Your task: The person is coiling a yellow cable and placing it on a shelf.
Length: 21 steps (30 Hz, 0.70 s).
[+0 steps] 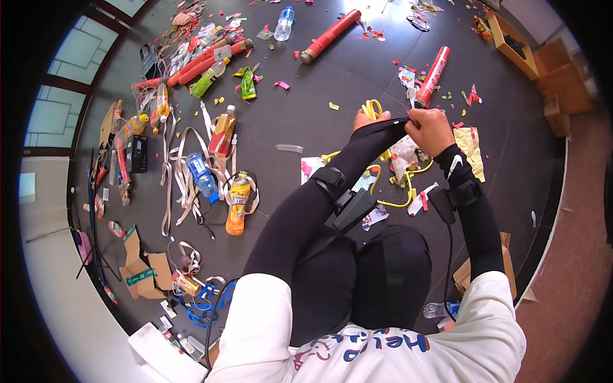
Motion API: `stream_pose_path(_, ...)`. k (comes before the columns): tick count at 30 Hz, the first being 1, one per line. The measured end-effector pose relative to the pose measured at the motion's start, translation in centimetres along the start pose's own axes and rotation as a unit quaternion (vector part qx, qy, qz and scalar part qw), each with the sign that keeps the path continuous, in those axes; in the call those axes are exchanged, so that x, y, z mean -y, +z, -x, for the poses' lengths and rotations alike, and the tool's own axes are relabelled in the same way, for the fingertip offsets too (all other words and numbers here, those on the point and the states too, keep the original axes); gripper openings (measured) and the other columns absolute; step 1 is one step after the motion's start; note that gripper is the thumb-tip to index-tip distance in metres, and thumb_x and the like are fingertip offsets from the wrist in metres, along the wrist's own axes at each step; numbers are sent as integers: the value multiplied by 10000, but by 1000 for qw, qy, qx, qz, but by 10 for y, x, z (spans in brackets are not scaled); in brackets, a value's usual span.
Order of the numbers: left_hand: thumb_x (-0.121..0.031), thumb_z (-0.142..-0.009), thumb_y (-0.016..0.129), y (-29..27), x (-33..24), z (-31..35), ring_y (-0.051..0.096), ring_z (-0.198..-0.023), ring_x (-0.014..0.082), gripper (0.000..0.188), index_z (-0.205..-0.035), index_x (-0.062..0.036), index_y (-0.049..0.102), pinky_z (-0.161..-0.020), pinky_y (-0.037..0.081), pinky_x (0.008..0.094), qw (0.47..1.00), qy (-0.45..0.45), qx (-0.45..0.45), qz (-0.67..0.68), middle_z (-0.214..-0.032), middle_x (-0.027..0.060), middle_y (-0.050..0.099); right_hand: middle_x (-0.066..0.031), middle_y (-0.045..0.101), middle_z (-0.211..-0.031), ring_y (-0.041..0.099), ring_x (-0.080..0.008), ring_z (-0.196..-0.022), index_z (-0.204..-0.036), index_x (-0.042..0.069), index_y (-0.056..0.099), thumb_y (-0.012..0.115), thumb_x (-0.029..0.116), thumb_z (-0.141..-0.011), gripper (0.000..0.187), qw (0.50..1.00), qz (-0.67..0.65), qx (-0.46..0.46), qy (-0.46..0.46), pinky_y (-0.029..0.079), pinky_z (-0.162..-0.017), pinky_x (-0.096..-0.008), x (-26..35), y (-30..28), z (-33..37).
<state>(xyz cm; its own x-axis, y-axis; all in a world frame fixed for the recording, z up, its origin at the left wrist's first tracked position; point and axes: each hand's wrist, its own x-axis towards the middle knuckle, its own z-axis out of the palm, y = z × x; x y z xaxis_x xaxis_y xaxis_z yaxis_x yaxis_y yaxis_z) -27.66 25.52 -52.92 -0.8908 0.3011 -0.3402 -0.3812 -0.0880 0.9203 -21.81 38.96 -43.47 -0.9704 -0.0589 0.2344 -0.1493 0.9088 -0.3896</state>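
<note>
A coiled yellow cord [371, 107] is gripped in my left hand [361, 120], and its loose length trails below past my forearms. My right hand [432, 131] is closed in a pinch on the cuff of the black sleeve [387, 131] on my left arm, drawing the fabric out taut to the right. Most of my left fingers are hidden behind the cord and sleeve. Just beyond my right hand lies a red tube [433, 76]. Beneath the hands are a crumpled pale wrapper [403, 157] and a yellow paper sheet [470, 153].
Litter covers the dark floor. To the left lie an orange drink bottle [237, 204], a blue-labelled bottle [202, 177] and pale tangled straps [182, 150]. Another red tube [331, 36] is farther off. Torn cardboard [144, 268] sits lower left; a wooden box [513, 46] stands far right.
</note>
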Motion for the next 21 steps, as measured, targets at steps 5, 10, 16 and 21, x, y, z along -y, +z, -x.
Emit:
stream_pose_path(5,-187,-813,603,17,-28,-5,461,-466,117,225,-710,-41,466,-477,459,278,969,-148,-136,143,-573,22,461,-123,477,-483,518,-290,-491,-604,0,494,605,102,-661,161,986,-142,73,-50,404,-492,-348,22,-2,20)
stream_pose_path(10,-241,-857,544,8,-41,-12,444,-478,135,279,-684,-65,412,-516,483,310,925,-167,-114,323,-569,29,410,-81,517,-625,545,-163,-531,-720,8,503,647,144,-745,200,967,-255,15,5,403,-487,-277,61,16,19)
stream_pose_path(16,-268,-858,538,-2,-44,-10,433,-462,129,300,-695,-64,391,-462,464,286,891,-182,-147,388,-587,26,400,-60,610,-706,596,-115,-621,-862,4,539,645,138,-752,204,924,-377,18,59,469,-569,-229,54,24,19)
stream_pose_path(21,-272,-857,540,-6,-42,-10,428,-467,134,301,-696,-61,397,-479,468,282,888,-180,-160,393,-596,26,402,-35,580,-563,589,-106,-548,-727,7,570,655,102,-718,129,946,-315,52,58,458,-541,-219,57,23,13)
